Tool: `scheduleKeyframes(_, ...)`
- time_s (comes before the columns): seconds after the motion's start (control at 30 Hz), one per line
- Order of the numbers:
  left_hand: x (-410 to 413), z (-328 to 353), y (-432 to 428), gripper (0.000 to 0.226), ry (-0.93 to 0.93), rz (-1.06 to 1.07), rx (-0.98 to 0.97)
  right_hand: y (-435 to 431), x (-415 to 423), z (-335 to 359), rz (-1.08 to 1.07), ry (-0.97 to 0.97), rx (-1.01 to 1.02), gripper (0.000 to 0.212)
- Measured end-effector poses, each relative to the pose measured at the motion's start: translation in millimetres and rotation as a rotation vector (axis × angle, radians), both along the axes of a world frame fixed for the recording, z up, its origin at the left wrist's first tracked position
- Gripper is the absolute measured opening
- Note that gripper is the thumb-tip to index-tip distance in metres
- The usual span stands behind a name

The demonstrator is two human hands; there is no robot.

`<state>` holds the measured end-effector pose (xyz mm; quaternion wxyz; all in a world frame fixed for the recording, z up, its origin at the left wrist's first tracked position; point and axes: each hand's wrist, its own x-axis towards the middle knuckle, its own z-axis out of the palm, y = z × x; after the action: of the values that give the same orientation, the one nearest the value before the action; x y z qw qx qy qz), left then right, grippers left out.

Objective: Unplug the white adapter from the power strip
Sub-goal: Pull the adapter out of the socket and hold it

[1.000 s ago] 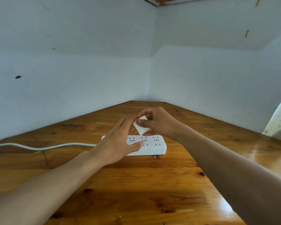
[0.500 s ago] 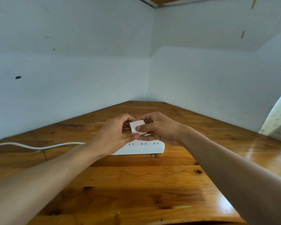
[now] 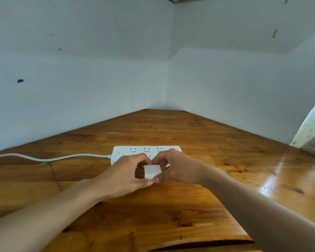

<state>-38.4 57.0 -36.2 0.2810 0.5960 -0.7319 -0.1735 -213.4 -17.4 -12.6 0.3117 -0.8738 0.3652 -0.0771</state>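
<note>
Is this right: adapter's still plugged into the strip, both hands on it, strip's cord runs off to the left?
Not quite. The head view shows the white adapter out of the power strip, held in front of it, nearer the camera. The rest holds: left hand and right hand both pinch it, and the cord runs off left.

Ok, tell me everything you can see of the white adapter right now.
The white adapter is a small, plain block that looks like smooth matte plastic, with no marking readable. It is out of the power strip and held in the air nearer the camera, in front of the strip's near edge. Both hands pinch it: the left hand from its left side, the right hand from its right, fingers meeting below it. Its prongs are hidden. One flat face is turned toward the camera.
</note>
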Motion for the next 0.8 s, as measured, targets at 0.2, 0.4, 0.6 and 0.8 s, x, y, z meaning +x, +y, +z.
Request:
scheduleKeyframes(0.2,-3.2,-12.7,1.2,0.036,-0.037,-0.001,0.011,7.2,-1.0,-14.1,-0.014,0.017,-0.015,0.039)
scheduleKeyframes(0.4,-2.7,-18.0,2.3,0.037,-0.011,-0.006,0.002,9.6,-2.0,-17.8,-0.041,-0.012,0.009,0.041)
scheduleKeyframes(0.6,-3.8,-20.4,5.8,0.043,-0.016,0.001,-0.006,13.2,-3.0,-18.5,-0.068,-0.019,0.033,0.044)
scheduleKeyframes(0.8,-2.6,-10.3,8.2,0.058,0.003,0.046,-0.039,13.7,-7.2,-14.2,-0.066,-0.001,0.015,0.070)
